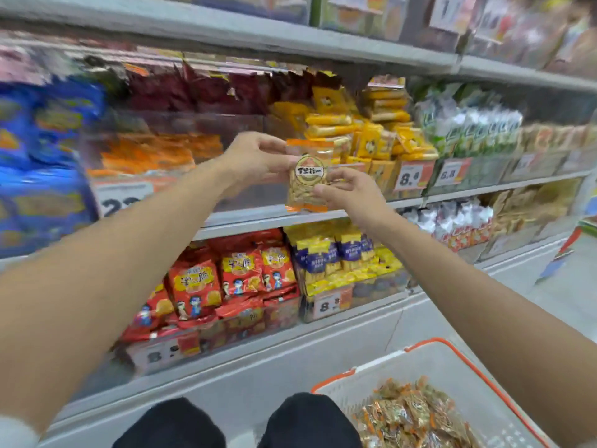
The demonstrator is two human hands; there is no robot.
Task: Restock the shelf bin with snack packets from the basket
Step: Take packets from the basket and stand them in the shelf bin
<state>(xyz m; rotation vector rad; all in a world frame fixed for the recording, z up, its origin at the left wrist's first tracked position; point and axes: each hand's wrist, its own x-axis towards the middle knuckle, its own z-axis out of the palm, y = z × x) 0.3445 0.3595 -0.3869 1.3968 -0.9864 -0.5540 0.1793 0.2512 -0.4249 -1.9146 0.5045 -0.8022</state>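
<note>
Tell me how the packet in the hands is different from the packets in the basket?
The held packet is one alone, upright; the basket packets lie jumbled in a heap. The held packet is up at the shelf, pinched by the left hand and right hand; the basket packets sit low in the basket, untouched. Both look clear with orange ends.
</note>
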